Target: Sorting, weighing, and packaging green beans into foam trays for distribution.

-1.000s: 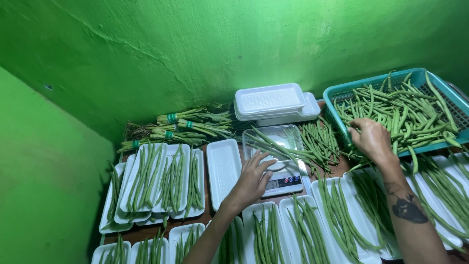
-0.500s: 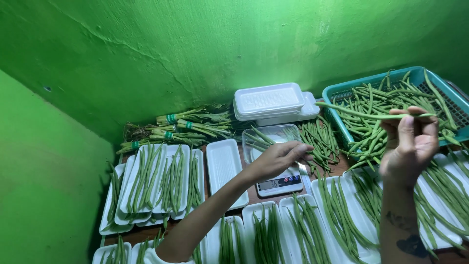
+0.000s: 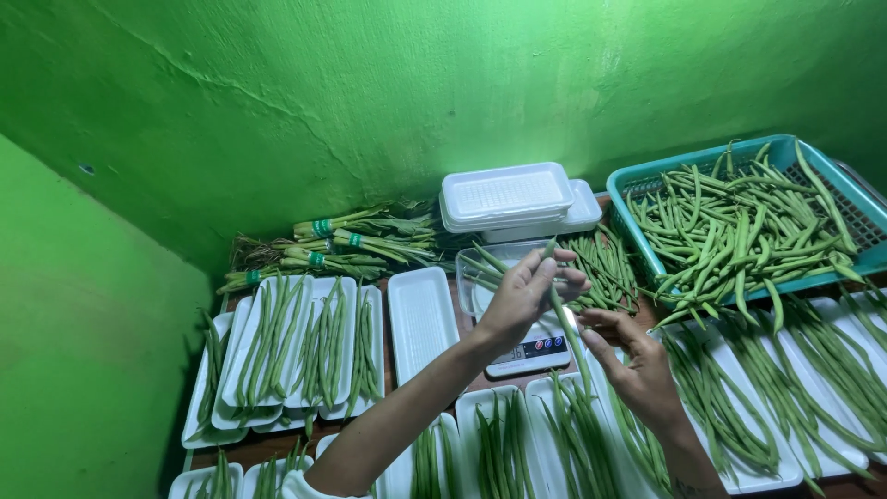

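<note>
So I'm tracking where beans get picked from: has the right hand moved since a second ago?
Yes. The right hand has come away from the teal basket, leftward and toward the person, meeting the left hand on one bean above the scale.

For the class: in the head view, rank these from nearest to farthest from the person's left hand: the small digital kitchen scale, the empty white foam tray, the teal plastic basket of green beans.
1. Small digital kitchen scale: just below the left hand.
2. Empty white foam tray: to its left, a little farther off.
3. Teal plastic basket of green beans: far right, by the wall.
</note>
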